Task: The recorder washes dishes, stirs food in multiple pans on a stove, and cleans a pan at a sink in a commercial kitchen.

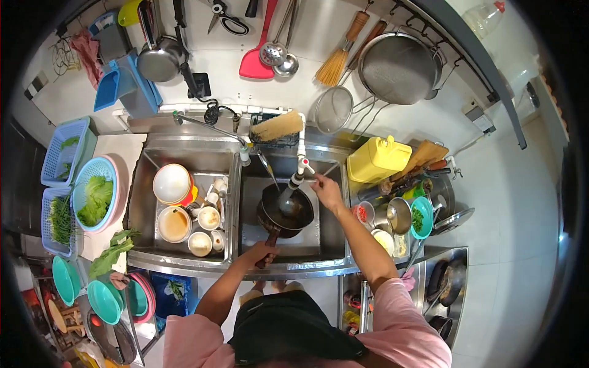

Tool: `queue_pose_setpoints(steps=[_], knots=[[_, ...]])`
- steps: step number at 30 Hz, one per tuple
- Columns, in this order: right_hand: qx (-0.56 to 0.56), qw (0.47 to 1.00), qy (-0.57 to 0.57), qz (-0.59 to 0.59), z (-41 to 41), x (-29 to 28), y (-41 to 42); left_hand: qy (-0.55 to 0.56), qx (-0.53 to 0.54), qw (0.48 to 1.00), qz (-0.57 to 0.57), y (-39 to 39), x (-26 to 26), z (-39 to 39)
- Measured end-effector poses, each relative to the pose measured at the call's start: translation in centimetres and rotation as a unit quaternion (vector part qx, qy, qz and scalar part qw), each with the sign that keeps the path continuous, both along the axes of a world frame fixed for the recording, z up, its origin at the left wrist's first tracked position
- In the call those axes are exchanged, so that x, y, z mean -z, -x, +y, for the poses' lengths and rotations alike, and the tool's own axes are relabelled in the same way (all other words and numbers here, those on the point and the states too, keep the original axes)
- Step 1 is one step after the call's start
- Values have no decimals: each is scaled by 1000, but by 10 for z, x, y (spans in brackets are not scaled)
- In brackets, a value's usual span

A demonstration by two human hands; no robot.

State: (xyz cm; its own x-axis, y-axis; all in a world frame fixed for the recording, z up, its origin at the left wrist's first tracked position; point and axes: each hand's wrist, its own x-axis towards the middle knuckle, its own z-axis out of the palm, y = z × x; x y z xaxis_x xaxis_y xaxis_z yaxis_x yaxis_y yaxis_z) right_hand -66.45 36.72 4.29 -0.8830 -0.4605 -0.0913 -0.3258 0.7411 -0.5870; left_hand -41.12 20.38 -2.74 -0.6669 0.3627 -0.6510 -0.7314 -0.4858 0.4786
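Note:
My left hand [261, 254] is closed around the wooden handle [272, 239] of a dark pot [300, 221], held in the right basin of a steel double sink [313, 266]. Above the pot, a white pipe tap [301, 142] with a short spout points down, and water appears to fall into the pot. My right hand [326, 191] is at the tap's lever [307, 165], fingertips at or just beside it; whether they touch cannot be told. A metal utensil [267, 165] leans down to the pot's back rim.
The left basin holds stacked bowls [171, 184], cups and spoons. Left of it are a blue colander [95, 161] with lettuce and blue baskets [42, 161]. At right stand a yellow jug [375, 161], steel containers and a turquoise bowl [428, 216]. Strainers [395, 69] hang above.

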Motion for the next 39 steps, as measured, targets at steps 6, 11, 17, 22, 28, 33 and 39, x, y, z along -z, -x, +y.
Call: queue_pose_setpoints(steps=[6,11,17,22,28,33,39], knots=[[19,988,-27,-153,8,97,13,35,106,993,-37,-9,4,-10],[40,956,59,-284,-52,158,30,42,88,992,-80,-21,-5,-20],[65,946,313,-60,81,272,153,60,253,965,27,58,-18,24],[-7,978,198,-59,-25,145,56,121,85,986,-83,1,9,2],[-80,994,-30,-71,64,75,11,87,-41,994,-59,26,24,22],[-69,953,-129,-265,75,91,-10,153,-18,987,35,31,30,29],[-75,975,-58,-199,78,66,-31,186,-34,977,96,0,35,28]])
